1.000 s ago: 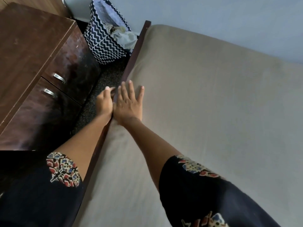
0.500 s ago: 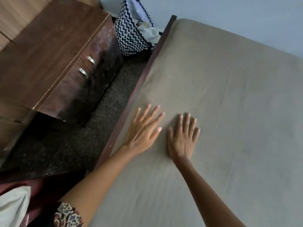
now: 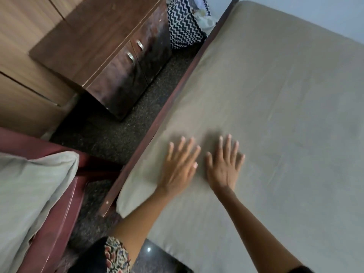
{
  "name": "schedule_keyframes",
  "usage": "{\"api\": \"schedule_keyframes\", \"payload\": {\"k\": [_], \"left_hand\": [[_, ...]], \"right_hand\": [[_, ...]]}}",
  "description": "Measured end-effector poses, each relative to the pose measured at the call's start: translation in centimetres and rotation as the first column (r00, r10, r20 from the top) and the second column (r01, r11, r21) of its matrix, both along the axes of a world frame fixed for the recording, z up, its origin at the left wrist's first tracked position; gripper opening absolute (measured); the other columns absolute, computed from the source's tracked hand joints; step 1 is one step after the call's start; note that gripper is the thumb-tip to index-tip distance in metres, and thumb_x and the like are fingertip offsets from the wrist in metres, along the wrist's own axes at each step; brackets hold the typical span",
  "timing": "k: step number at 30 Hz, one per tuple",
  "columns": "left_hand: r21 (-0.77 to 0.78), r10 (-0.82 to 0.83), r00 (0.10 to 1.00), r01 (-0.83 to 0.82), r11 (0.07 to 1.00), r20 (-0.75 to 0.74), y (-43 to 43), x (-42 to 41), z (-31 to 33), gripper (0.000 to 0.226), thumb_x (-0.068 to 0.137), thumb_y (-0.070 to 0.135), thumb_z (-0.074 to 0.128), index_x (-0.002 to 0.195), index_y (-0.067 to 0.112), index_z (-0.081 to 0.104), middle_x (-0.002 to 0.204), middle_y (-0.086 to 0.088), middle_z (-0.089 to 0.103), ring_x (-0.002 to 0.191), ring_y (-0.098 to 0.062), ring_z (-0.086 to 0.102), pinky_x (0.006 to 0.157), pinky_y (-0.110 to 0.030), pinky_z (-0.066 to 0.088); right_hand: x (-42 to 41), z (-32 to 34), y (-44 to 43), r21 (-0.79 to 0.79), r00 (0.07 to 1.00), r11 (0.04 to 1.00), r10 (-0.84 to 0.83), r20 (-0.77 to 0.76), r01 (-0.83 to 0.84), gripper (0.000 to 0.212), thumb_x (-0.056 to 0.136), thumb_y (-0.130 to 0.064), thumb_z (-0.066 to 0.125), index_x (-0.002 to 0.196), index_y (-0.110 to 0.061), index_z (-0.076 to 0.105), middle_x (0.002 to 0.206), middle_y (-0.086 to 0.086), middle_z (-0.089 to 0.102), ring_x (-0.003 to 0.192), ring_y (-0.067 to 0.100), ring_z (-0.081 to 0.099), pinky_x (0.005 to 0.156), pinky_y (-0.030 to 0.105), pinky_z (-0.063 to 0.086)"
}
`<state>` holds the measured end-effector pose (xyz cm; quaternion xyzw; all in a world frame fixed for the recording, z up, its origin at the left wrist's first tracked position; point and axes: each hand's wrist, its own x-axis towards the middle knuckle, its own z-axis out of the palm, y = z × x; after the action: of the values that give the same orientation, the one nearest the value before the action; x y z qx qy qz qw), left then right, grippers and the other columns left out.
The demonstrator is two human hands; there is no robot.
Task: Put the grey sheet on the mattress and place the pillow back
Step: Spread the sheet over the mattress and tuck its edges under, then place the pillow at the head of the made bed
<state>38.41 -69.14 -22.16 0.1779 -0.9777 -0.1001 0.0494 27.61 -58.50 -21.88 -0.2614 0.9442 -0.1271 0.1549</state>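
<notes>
Atop a bed beside a pale wall (image 3: 325,14), a person's two hands lie flat on the grey sheet (image 3: 285,115), which is spread smooth over the mattress and wraps its near left corner. The left hand (image 3: 180,166) and right hand (image 3: 224,165) rest palm-down just beside each other near the bed's left edge, fingers straight and spread, gripping nothing; the left is blurred. A dark wooden bed rail (image 3: 173,95) runs along that edge. The pillow (image 3: 29,194), in a pale grey case, sits off the bed at lower left on a maroon chair (image 3: 63,219), well apart from the hands. Dark speckled carpet (image 3: 128,131) separates the bed from a brown wooden cabinet (image 3: 102,42) with two metal handles. A black-and-white zigzag basket (image 3: 183,26) holding cloth stands by the rail's far end. A patterned sleeve (image 3: 116,257) covers the left upper arm.
</notes>
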Motion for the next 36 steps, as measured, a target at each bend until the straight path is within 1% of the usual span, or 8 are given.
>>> {"api": "schedule_keyframes", "payload": {"k": [2, 5, 15, 22, 28, 31, 34, 36], "left_hand": [[-0.028, -0.096, 0.992, 0.099, 0.995, 0.086, 2.4, 2.7, -0.9, 0.051, 0.095, 0.034, 0.035, 0.144, 0.02, 0.04, 0.154, -0.006, 0.03, 0.143, -0.029, 0.023, 0.113, -0.052, 0.018], [-0.04, 0.053, 0.993, -0.048, 0.998, 0.105, 2.4, 5.6, -1.2, 0.052, 0.096, 0.036, 0.031, 0.147, 0.024, 0.029, 0.156, -0.004, 0.025, 0.145, -0.029, 0.018, 0.114, -0.051, 0.015], [0.052, 0.416, 0.89, -0.432, 0.901, 0.189, -0.9, 12.4, 0.5, 0.052, 0.098, 0.036, 0.023, 0.146, 0.02, 0.035, 0.152, -0.011, 0.032, 0.136, -0.035, 0.036, 0.105, -0.057, 0.035], [0.042, 0.375, 0.918, -0.383, 0.923, 0.131, 2.6, 15.3, 0.1, 0.054, 0.098, 0.039, 0.027, 0.149, 0.023, 0.026, 0.157, -0.007, 0.021, 0.143, -0.033, 0.02, 0.113, -0.053, 0.022], [0.09, 0.413, 0.905, -0.422, 0.902, 0.098, 2.8, 17.8, -0.6, 0.049, 0.098, 0.032, 0.029, 0.147, 0.025, 0.025, 0.155, -0.005, 0.027, 0.142, -0.029, 0.026, 0.113, -0.049, 0.024], [0.189, 0.447, 0.893, -0.449, 0.873, 0.059, 1.5, 20.9, 0.6, 0.047, 0.094, 0.026, 0.036, 0.14, 0.024, 0.035, 0.149, -0.005, 0.04, 0.137, -0.026, 0.037, 0.108, -0.049, 0.035], [0.277, 0.584, 0.81, -0.551, 0.787, -0.047, -0.1, 25.9, 2.8, 0.049, 0.088, 0.015, 0.039, 0.136, 0.019, 0.045, 0.143, -0.006, 0.046, 0.134, -0.025, 0.04, 0.107, -0.044, 0.037], [0.313, 0.7, 0.699, -0.639, 0.702, -0.144, -1.4, 28.3, 4.6, 0.049, 0.085, 0.011, 0.039, 0.132, 0.016, 0.052, 0.14, -0.005, 0.049, 0.131, -0.024, 0.042, 0.107, -0.039, 0.038]], "right_hand": [[2.9, -1.0, 2.7, 0.015, 1.0, 1.0, 0.009, -0.023, -0.008, 0.073, 0.088, -0.057, 0.011, 0.152, -0.022, 0.017, 0.156, -0.004, -0.007, 0.143, 0.018, -0.013, 0.116, 0.047, -0.008], [7.6, -1.7, 2.6, 0.025, 0.988, 0.99, 0.14, -0.072, -0.138, 0.067, 0.092, -0.054, 0.023, 0.149, -0.019, 0.021, 0.157, 0.003, 0.01, 0.146, 0.025, -0.002, 0.115, 0.048, -0.003], [13.7, 0.0, 0.1, 0.048, 0.762, 0.77, 0.638, -0.111, -0.637, 0.061, 0.099, -0.053, 0.006, 0.15, -0.022, 0.019, 0.158, 0.0, 0.011, 0.146, 0.028, 0.008, 0.109, 0.059, 0.012], [14.9, 0.1, 3.6, 0.076, 0.961, 0.959, 0.275, -0.02, -0.273, 0.065, 0.095, -0.054, 0.018, 0.152, -0.023, 0.013, 0.159, -0.003, 0.0, 0.146, 0.025, -0.006, 0.115, 0.05, -0.002], [19.7, 0.1, 0.9, 0.189, 0.814, 0.802, 0.58, -0.023, -0.567, 0.08, 0.088, -0.048, 0.052, 0.152, -0.031, 0.008, 0.16, -0.001, 0.001, 0.144, 0.04, -0.005, 0.108, 0.068, -0.007], [21.2, 1.3, -1.0, 0.158, 0.838, 0.824, 0.544, 0.046, -0.544, 0.081, 0.085, -0.039, 0.061, 0.15, -0.035, 0.013, 0.16, -0.002, 0.0, 0.145, 0.036, -0.009, 0.104, 0.064, -0.016], [24.7, 4.0, -5.4, 0.048, 0.857, 0.857, 0.508, 0.089, -0.513, 0.057, 0.086, -0.024, 0.059, 0.14, -0.033, 0.043, 0.155, 0.003, 0.025, 0.145, 0.031, 0.013, 0.107, 0.064, -0.006], [28.0, 5.8, -8.4, 0.004, 0.835, 0.837, 0.546, 0.071, -0.547, 0.046, 0.081, -0.026, 0.055, 0.127, -0.024, 0.058, 0.139, 0.008, 0.049, 0.13, 0.032, 0.043, 0.106, 0.066, 0.018]]}}
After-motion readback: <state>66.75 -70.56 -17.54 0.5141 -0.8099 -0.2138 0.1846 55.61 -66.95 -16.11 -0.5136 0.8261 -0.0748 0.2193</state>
